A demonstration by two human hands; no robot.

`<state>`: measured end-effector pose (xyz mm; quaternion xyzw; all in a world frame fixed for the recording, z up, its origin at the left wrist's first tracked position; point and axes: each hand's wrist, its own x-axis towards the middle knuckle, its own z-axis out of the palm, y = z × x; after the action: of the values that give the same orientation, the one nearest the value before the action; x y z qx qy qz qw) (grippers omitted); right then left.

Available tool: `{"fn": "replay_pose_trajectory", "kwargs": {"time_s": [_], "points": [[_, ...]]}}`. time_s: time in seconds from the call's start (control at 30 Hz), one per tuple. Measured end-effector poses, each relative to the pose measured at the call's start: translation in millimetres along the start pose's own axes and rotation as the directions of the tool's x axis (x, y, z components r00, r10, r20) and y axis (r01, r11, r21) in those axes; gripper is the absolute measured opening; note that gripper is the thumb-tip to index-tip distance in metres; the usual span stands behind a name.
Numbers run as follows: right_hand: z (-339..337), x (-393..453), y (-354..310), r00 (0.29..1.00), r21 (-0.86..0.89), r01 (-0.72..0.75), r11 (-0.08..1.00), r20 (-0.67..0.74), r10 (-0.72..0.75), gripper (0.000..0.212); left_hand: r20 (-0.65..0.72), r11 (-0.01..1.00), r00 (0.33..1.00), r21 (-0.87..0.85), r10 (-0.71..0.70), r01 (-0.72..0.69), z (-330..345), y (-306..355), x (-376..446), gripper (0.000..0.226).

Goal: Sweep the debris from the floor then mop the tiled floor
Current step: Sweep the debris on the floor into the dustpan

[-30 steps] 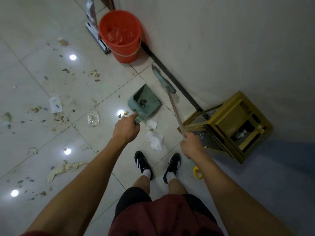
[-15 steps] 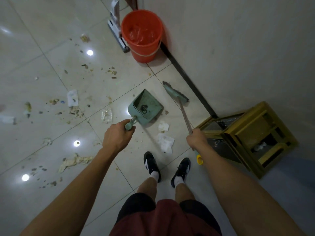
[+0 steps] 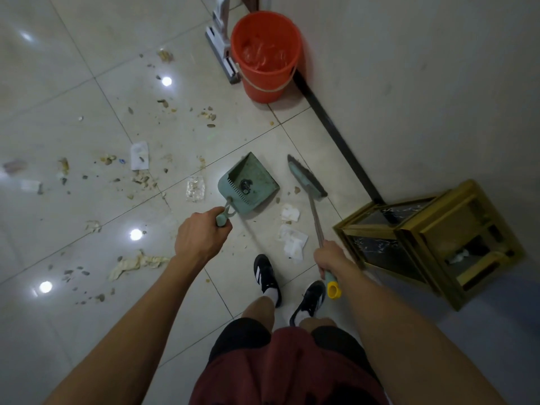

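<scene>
Head view, sweeping stage. The left hand (image 3: 201, 235) is wrapped round the handle of the dustpan (image 3: 248, 185), which sits mouth-down on the floor (image 3: 87, 83) and already holds a small dark scrap. The right hand (image 3: 331, 257) is closed round the shaft of the broom (image 3: 306, 178); its bristle head rests on the tile just right of the pan, near the wall. The debris (image 3: 143, 179) lies mostly to the left of the pan: crumbs, a paper slip, a clear wrapper and a crumpled rag, spread over several tiles. Two tissues (image 3: 292, 241) lie between pan and broom, close to the shoes. A bucket (image 3: 266, 57) stands against the wall with the mop (image 3: 220, 39) beside it, untouched; a stand (image 3: 432, 241) lies tipped near the right arm.

Judgement: sweeping is at an early point and mopping has not begun. To do the step well, keep the pan's lip flat against the tile, draw the tissues in with short strokes toward the mouth, then shift pan and broom leftward and gather the scatter into one heap before collecting. Light paper may skip over the lip if struck hard.
</scene>
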<state>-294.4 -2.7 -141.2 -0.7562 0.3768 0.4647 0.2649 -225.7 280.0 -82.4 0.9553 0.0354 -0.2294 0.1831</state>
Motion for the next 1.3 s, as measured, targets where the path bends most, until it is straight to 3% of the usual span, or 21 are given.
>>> {"fn": "replay_pose_trajectory", "kwargs": {"time_s": [0.27,0.6,0.73,1.03,1.2,1.3], "points": [[44,-21,13,0.992,-0.150,0.075,0.986,0.109,-0.059,0.059,-0.030,0.999,0.999,-0.010,-0.043,0.043,3,-11,-46,0.026],[57,-43,61,0.976,0.123,0.159,0.980,0.132,-0.175,0.021,-0.102,0.997,0.991,-0.005,-0.081,0.081,20,-15,-146,0.026],[61,-54,99,0.982,0.211,0.136,0.968,0.099,-0.160,0.035,-0.135,0.997,0.988,0.009,-0.075,0.077,32,-13,-183,0.027],[63,-75,185,0.992,0.271,0.123,0.955,-0.004,-0.127,0.036,-0.125,0.997,0.990,0.048,-0.058,0.065,47,-7,-227,0.026],[73,-80,212,0.997,0.139,0.059,0.989,0.033,-0.064,0.037,-0.078,0.999,0.997,0.033,-0.016,0.018,56,-5,-232,0.028],[78,-102,198,0.996,-0.208,0.062,0.976,0.071,-0.048,0.044,-0.052,0.998,0.999,0.062,0.014,-0.011,57,-12,-232,0.028]]}}
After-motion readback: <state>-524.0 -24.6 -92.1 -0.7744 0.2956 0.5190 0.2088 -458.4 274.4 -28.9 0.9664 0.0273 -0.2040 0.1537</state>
